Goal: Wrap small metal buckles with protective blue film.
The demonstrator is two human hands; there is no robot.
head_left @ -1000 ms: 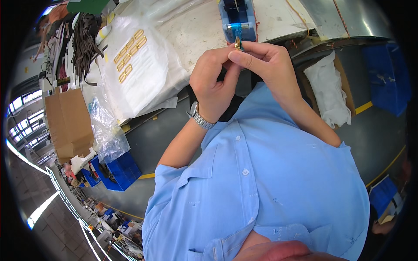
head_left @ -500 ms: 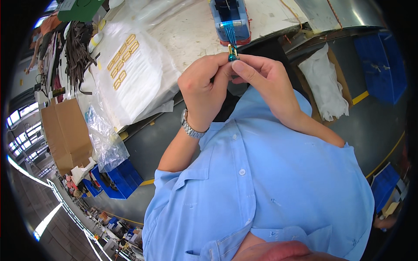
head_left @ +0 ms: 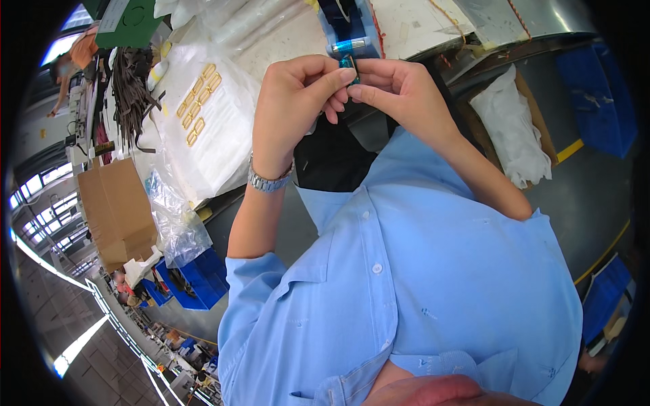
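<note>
My left hand (head_left: 288,101) and my right hand (head_left: 409,101) meet just in front of a blue tape dispenser (head_left: 359,30) on the table. Between their fingertips is a small gold metal piece with shiny blue-green tape (head_left: 349,63) on it. The left thumb and forefinger pinch it from one side, the right fingers from the other. Fingers hide most of the piece, so its full shape does not show. Several gold oval-shaped buckles (head_left: 198,101) lie in rows on a white sheet (head_left: 227,132) to the left.
Dark straps (head_left: 132,84) hang in a bundle at the far left. A cardboard box (head_left: 116,210), a clear plastic bag (head_left: 177,230) and a blue bin (head_left: 196,281) stand below them. At right, a carton holds white wrapping (head_left: 511,125), near another blue bin (head_left: 596,101).
Both hands have moved slightly left and up with the small piece. The tape strands that stretched from the dispenser to the piece no longer show. My left wrist has shifted left.
</note>
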